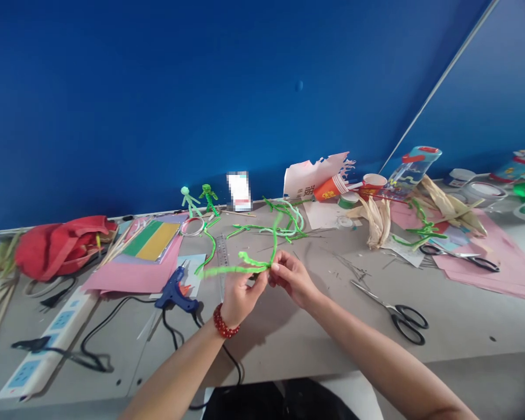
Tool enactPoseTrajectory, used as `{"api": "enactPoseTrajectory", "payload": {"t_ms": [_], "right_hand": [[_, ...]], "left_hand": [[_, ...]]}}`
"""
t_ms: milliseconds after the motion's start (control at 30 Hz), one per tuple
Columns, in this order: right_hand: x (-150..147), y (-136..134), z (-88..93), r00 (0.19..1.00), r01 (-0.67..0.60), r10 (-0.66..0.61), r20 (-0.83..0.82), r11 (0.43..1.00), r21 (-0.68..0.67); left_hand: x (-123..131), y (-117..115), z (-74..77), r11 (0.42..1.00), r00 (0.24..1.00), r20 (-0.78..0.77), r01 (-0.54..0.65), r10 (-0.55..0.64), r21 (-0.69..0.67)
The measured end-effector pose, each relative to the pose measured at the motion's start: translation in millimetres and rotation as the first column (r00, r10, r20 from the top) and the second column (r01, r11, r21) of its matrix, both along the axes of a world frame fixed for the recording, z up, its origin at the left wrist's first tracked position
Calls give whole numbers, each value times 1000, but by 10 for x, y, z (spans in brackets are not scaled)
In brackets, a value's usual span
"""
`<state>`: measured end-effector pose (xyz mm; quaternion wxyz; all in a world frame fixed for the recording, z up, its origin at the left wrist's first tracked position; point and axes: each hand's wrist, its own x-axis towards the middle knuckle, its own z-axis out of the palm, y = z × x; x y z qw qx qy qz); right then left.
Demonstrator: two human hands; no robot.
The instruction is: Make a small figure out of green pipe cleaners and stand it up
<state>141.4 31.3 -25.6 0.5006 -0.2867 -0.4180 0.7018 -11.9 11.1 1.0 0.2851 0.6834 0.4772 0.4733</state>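
Bright green pipe cleaners (pixel 231 270) are joined at one spot between my hands, above the middle of the table. One strand points left, a shorter curled one lies over it, and another stands up and away. My left hand (pixel 244 294), with a red beaded bracelet at the wrist, is closed on the strands just left of the join. My right hand (pixel 292 279) pinches the join between thumb and fingertips. Two small green figures (pixel 209 198) stand by the wall. Behind my hands lies a loose pile of green pipe cleaners (pixel 291 216).
Black-handled scissors (pixel 405 321) lie at the right, with thin stems near them. A blue glue gun (pixel 175 291) and its cable are left of my hands, beside a white power strip (pixel 48 344). A clear ruler (pixel 221 251) and a propped-up phone (pixel 240 191) are farther back.
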Motion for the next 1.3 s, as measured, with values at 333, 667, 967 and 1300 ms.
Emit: {"api": "enactPoseTrajectory", "payload": {"t_ms": [333,667,967,1300], "right_hand": [[-29,-138,90,827,137,-507,244,602,787],[35,-87,110,709,121,-664,238,447,887],[37,-116,179,653,81,-743,147,262,962],[59,-84,143,695,86,-711,111,235,968]], "left_hand": [[-48,50,-161,928,953,-267,-40,147,371],[12,-2,-73,935,973,-152,212,-175,283],[48,-39,-22,991,986,134,79,-94,110],[56,-6,-75,997,945,321,77,-69,-13]]}}
